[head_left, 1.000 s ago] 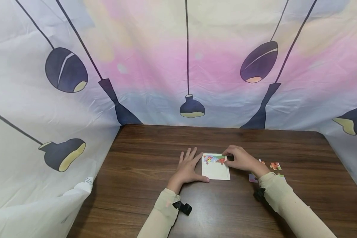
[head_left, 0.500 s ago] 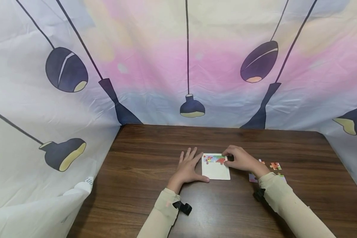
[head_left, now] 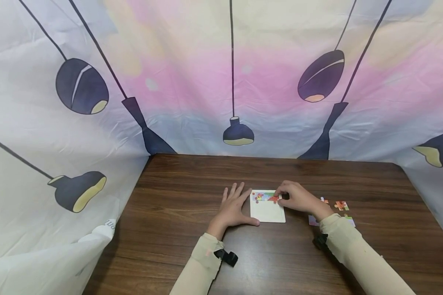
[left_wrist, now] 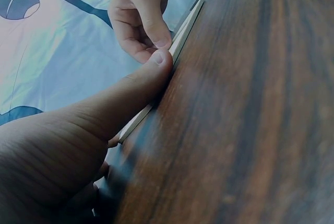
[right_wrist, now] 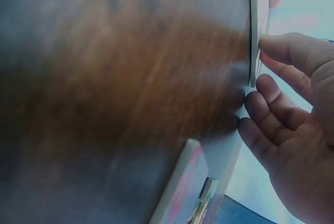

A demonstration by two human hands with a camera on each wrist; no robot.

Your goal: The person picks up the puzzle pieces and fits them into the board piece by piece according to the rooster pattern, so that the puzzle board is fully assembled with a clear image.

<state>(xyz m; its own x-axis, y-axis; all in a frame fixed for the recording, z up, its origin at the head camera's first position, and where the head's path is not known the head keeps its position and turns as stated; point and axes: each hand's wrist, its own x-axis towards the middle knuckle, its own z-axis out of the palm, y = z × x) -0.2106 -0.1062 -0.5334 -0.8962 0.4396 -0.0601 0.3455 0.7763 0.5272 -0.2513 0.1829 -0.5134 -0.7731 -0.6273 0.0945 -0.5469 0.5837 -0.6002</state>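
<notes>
A square white puzzle board lies flat on the table, with a coloured strip of joined puzzle pieces along its far side. My left hand spreads over the board's left edge, index finger at the far corner and thumb at the near one. At the far right of the strip, my right hand pinches a red and green puzzle piece between thumb and index finger, low on the board. Fingers partly cover that piece. In the right wrist view, the other fingers of this hand curl beside the board's edge.
Loose puzzle pieces lie right of the board, among them an orange one and a purple one, partly behind the right wrist. The brown wooden table meets a printed cloth backdrop at the back and left.
My right hand has shifted slightly left over the strip's right end, staying low on the board. The left hand and the board have hardly moved.
</notes>
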